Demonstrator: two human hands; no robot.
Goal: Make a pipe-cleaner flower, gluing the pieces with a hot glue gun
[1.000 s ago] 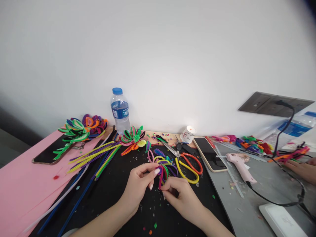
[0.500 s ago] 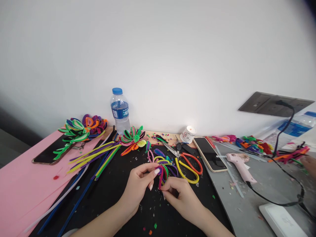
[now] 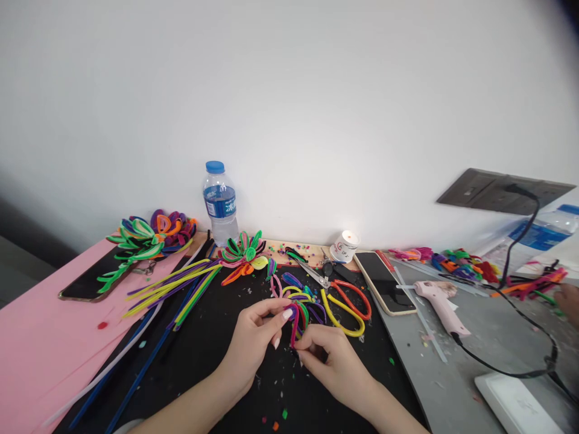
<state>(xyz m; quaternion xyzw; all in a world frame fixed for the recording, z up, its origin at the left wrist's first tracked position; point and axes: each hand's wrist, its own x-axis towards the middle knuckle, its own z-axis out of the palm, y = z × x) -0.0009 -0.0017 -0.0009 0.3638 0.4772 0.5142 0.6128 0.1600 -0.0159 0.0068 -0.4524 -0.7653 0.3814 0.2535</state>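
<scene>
My left hand (image 3: 261,325) pinches the upper end of a looped bundle of magenta, purple and green pipe cleaners (image 3: 297,319). The thumb and fingertips of my right hand (image 3: 326,352) close on the lower end of the magenta strand. Just behind the fingers lie more bent pipe cleaners (image 3: 292,280), purple, yellow and blue. Scissors (image 3: 353,299) with one red and one yellow handle rest to the right. Further back left sits a pipe cleaner flower (image 3: 244,250) with green, pink and orange petals.
Straight pipe cleaners (image 3: 172,286), finished flowers (image 3: 149,235) and a phone (image 3: 93,277) are at left. A bottle (image 3: 220,202) and paper cup (image 3: 346,246) stand by the wall. Another phone (image 3: 384,282), a glue gun (image 3: 441,306) and a person's hand (image 3: 569,301) are right.
</scene>
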